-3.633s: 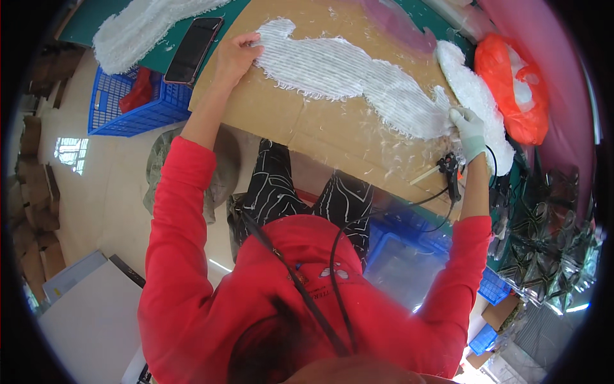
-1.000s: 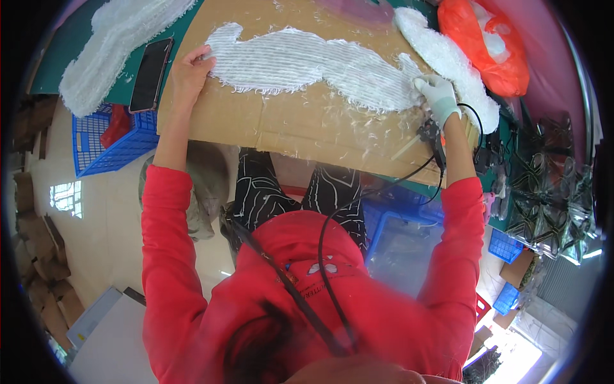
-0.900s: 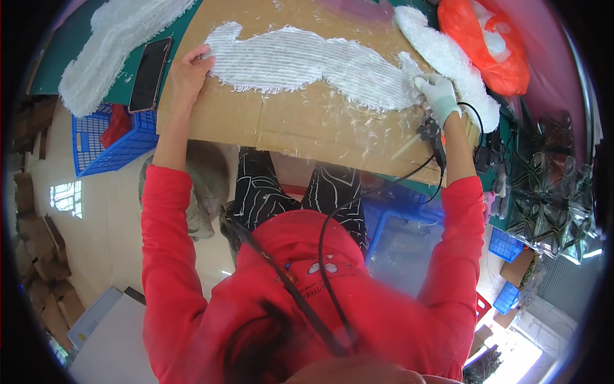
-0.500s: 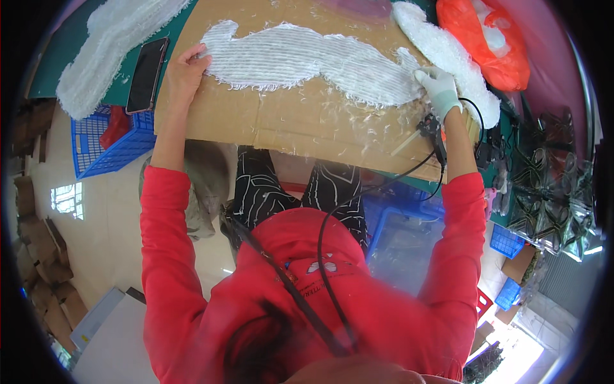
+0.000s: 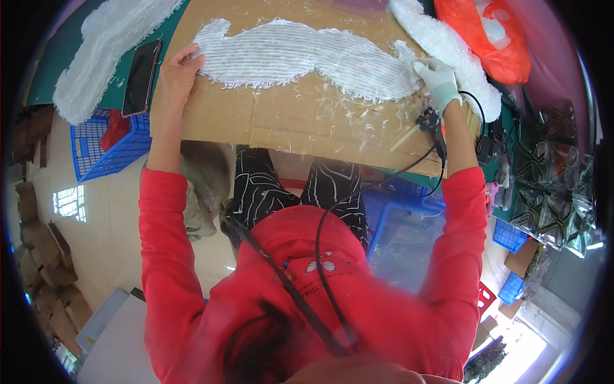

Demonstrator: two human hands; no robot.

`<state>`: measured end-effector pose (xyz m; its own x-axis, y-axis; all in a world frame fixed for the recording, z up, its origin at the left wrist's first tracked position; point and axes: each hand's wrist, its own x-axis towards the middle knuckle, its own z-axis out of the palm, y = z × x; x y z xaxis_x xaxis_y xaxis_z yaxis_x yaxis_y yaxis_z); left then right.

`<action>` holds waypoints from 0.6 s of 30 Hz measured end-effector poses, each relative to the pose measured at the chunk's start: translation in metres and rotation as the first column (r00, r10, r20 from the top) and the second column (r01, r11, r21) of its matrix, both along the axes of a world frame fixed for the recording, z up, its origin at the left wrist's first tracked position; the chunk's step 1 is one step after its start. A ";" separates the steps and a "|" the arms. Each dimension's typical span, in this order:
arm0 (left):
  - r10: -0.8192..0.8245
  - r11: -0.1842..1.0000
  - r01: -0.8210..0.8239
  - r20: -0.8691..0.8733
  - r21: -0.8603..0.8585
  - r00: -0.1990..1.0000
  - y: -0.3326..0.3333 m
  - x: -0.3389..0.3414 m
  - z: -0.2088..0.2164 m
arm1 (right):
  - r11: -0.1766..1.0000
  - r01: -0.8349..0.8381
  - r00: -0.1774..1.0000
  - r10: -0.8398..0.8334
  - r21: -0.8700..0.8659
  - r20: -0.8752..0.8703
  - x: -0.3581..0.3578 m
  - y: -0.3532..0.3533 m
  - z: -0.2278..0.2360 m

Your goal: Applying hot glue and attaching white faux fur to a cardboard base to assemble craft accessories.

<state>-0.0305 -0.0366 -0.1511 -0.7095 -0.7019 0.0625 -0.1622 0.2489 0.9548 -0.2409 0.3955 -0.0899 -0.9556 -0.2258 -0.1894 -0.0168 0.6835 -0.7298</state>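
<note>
A white, moustache-shaped piece of shaggy fabric [image 5: 275, 57] lies flat across the cardboard [image 5: 224, 121], its grey-striped backing facing up and fringe along its edges. My bare left hand [image 5: 181, 77] pinches its left end between thumb and fingers. At the opposite end, my right hand [image 5: 440, 83], in a white glove, grips the fabric's edge with thumb and forefinger. Just below that hand lies a black corded tool [image 5: 432, 121] with a pale stick beside it; my right wrist partly covers the tool.
White fluffy pieces lie at the far left [image 5: 99, 61] and far right [image 5: 457, 57]. A phone [image 5: 141, 78] rests left of the cardboard, above a blue crate [image 5: 105, 150]. An orange-red plastic bag [image 5: 492, 48] sits back right. A black cable [image 5: 384, 182] runs across my front. Loose white fibres dot the cardboard.
The whole view has shifted slightly. Both hands keep their hold on the fabric's two ends, and the fabric lies nearly as before.
</note>
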 end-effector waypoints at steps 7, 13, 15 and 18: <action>-0.001 1.000 0.001 0.007 0.021 1.000 -0.002 0.001 -0.002 | 0.999 0.007 1.000 -0.008 -0.049 -0.025 0.004 -0.006 0.011; -0.013 0.998 0.014 -0.012 0.054 1.000 -0.001 -0.001 -0.002 | 0.999 -0.020 0.998 0.018 -0.036 -0.055 -0.006 0.000 0.002; -0.014 0.999 0.015 -0.011 0.048 1.000 -0.001 -0.001 -0.003 | 1.000 0.006 0.999 -0.005 0.010 -0.050 -0.005 -0.002 0.001; -0.013 0.999 0.014 -0.027 0.039 1.000 -0.003 0.002 -0.004 | 1.000 0.011 0.999 -0.012 -0.014 -0.033 -0.001 -0.007 0.002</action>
<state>-0.0285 -0.0394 -0.1555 -0.7176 -0.6944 0.0540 -0.1336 0.2133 0.9678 -0.2422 0.3886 -0.0878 -0.9637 -0.2172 -0.1551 -0.0331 0.6740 -0.7380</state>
